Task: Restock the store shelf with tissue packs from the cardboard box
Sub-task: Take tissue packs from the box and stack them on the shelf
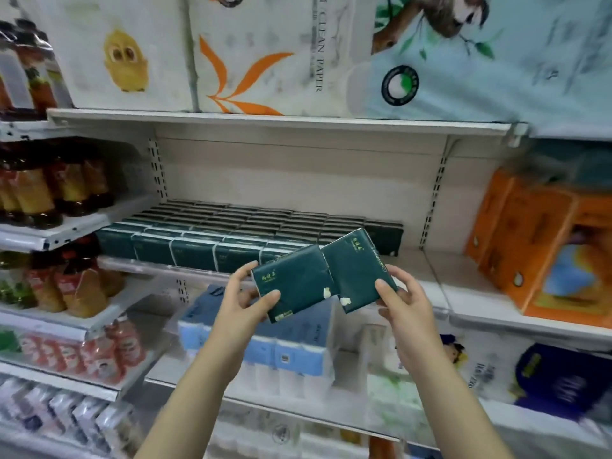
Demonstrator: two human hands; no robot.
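Two dark green tissue packs are held up in front of the middle shelf (427, 270). My left hand (246, 301) grips the left pack (296, 286) by its left edge, thumb on its front. The right pack (357, 270), tilted and slightly higher, is held at its lower right corner by my right hand (402, 301). The two packs touch along their inner edges. Behind them, rows of the same green tissue packs (231, 233) lie stacked on the shelf, filling its left and middle. The cardboard box is out of view.
Orange tissue packages (543, 253) stand at the shelf's right end, with bare shelf between them and the green rows. Bottled drinks (49, 193) fill the racks on the left. Large paper packs (258, 54) sit on the shelf above, blue-and-white tissue bundles (265, 346) below.
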